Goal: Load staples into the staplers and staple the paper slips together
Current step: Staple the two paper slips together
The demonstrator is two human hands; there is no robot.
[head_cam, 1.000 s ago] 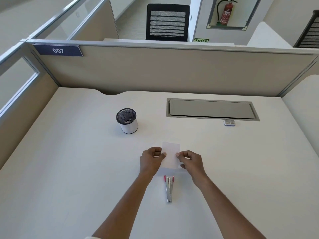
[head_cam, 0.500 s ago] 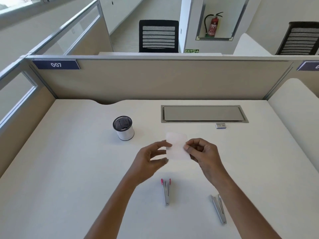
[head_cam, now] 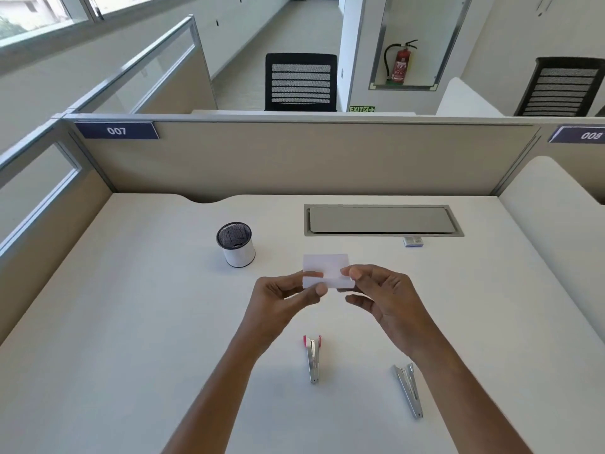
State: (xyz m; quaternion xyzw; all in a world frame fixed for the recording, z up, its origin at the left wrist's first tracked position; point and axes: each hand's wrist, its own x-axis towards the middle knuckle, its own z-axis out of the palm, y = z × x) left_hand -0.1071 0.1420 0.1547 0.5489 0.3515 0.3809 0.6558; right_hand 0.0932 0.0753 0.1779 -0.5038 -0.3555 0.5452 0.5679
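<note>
Nearest on the table (head_cam: pixel 131 322) lie a pink-tipped stapler (head_cam: pixel 312 358) and a silver stapler (head_cam: pixel 408 389), both untouched. Beyond them the left hand (head_cam: pixel 281 303) and right hand (head_cam: pixel 389 299) pinch the paper slips (head_cam: pixel 327 270) by the lower edge. This seems the aligning step. Next, one hand must let go and take a stapler. A small box (head_cam: pixel 413 241), perhaps staples, lies farther back.

White paper slips (head_cam: pixel 327 269) held above desk, pink-tipped stapler (head_cam: pixel 312 358) and silver stapler (head_cam: pixel 408 389) lying flat nearer.
</note>
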